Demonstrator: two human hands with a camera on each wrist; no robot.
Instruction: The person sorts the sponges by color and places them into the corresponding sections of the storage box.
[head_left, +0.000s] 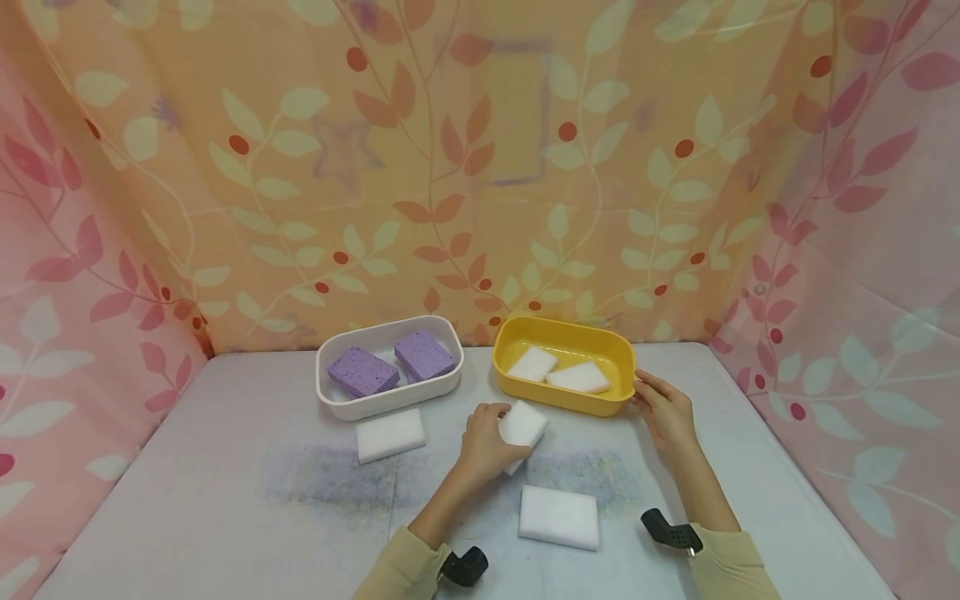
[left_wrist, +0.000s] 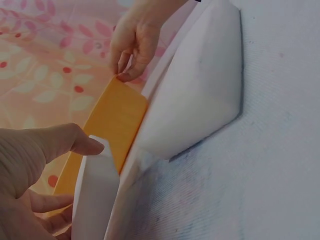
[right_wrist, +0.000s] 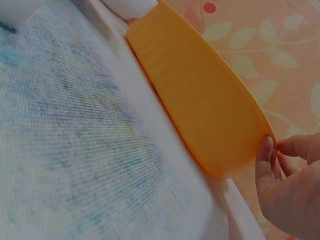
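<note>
My left hand (head_left: 483,446) grips a white sponge (head_left: 525,423) between thumb and fingers, just in front of the yellow tray (head_left: 558,401). In the left wrist view the held sponge (left_wrist: 96,192) is tilted on edge, overlapping the tray's side. My right hand (head_left: 669,419) is at the tray's right end. The right wrist view shows that hand (right_wrist: 292,187) pinching the tray's rim with thumb and fingers. Inside the yellow tray lie two white sponges, one to the left (head_left: 532,364) and one to the right (head_left: 579,377).
A white tray (head_left: 397,401) to the left holds two purple sponges (head_left: 363,372). One white sponge (head_left: 391,435) lies before it, and another white sponge (head_left: 558,517) lies nearer me. Patterned cloth (head_left: 450,167) closes the back and sides of the table.
</note>
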